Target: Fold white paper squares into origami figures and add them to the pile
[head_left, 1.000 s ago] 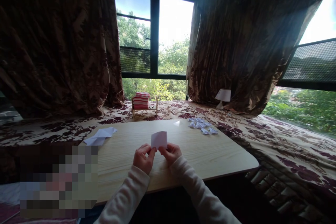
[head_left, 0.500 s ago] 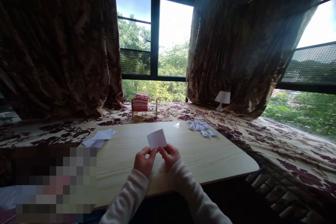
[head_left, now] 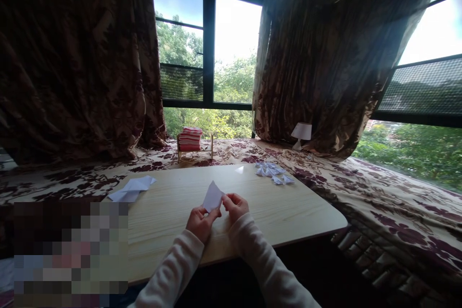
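A small sheet of white paper is held up over the pale wooden table, one corner pointing upward. My left hand grips its lower edge between thumb and fingers. On the right side, my right hand pinches the paper's edge with thumb and forefinger. Several folded white paper pieces lie grouped near the table's far right. At the far left rest loose white paper sheets, partly overlapping.
Behind the table, a flowered cover spreads below the windows. On it stand a small rack with a stack of red-and-white striped cloths and a small white lamp. Dark patterned curtains hang on both sides. The lower left is blurred out.
The paper has turned so that a corner now points up. My right hand has shifted up along its right edge, while my left keeps its grip. The view has swung slightly right.
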The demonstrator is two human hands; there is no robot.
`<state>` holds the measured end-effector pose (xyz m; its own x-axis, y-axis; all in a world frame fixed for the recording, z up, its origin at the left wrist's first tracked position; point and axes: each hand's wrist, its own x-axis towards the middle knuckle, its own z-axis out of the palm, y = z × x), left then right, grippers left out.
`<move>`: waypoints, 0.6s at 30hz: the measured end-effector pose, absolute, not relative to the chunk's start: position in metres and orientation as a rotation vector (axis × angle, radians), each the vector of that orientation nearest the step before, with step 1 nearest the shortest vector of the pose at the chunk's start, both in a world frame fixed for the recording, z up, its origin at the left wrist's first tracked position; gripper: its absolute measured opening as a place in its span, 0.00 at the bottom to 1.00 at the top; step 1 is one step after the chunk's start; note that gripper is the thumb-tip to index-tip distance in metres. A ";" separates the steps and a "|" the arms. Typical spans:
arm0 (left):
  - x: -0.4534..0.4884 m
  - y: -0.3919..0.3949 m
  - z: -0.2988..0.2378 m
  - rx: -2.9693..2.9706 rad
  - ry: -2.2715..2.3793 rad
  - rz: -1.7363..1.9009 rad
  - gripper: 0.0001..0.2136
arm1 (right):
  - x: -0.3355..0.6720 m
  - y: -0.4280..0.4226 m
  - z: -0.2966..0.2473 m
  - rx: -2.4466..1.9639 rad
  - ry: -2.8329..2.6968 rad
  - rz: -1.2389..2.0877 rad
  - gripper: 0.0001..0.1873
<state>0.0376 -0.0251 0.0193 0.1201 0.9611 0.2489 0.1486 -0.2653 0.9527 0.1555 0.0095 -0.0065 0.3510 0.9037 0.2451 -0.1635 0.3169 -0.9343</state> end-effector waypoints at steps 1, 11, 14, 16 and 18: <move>0.036 -0.025 0.019 1.547 1.121 1.214 0.08 | 0.159 0.011 -0.006 -0.988 -0.916 0.862 0.12; 0.026 -0.021 0.014 1.538 1.033 1.084 0.11 | 0.177 0.001 -0.007 -0.813 -1.222 1.176 0.16; 0.027 -0.020 0.012 1.524 0.997 1.156 0.12 | 0.176 0.001 -0.010 -0.753 -1.222 1.189 0.13; 0.027 -0.018 0.011 1.528 0.964 1.180 0.14 | 0.175 0.001 -0.011 -0.707 -1.215 1.215 0.12; 0.027 -0.017 0.009 1.550 0.944 1.173 0.15 | 0.173 0.000 -0.010 -0.647 -1.207 1.265 0.14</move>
